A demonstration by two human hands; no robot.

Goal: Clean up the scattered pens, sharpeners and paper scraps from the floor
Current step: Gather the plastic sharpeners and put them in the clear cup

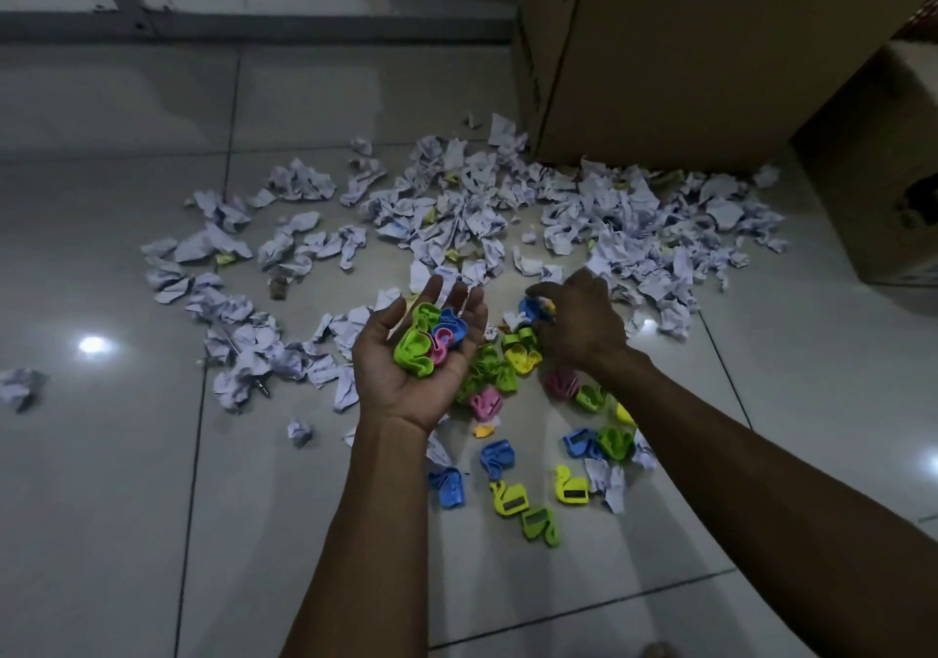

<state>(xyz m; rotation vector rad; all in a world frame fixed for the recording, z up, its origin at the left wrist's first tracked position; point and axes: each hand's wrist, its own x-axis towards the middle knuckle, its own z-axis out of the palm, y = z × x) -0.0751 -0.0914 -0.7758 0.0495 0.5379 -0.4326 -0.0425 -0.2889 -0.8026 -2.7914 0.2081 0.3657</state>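
While the left hand (421, 353) cups a few sharpeners (431, 340) palm-up, the right hand (576, 322) pinches a blue one (533, 308) off the floor (127, 480); I'd drop it in gently so none spill.

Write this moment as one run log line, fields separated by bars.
left hand: cupped, carries sharpeners | right hand: grips blue sharpener | floor: paper scraps remain

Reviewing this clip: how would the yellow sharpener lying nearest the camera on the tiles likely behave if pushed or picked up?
The yellow sharpener looks like hard moulded plastic, so probably stiff and light. It lies flat on a glossy tile, so a push would likely slide it, not roll it. Several like it sit heaped in the cupped left hand, suggesting easy handfuls.
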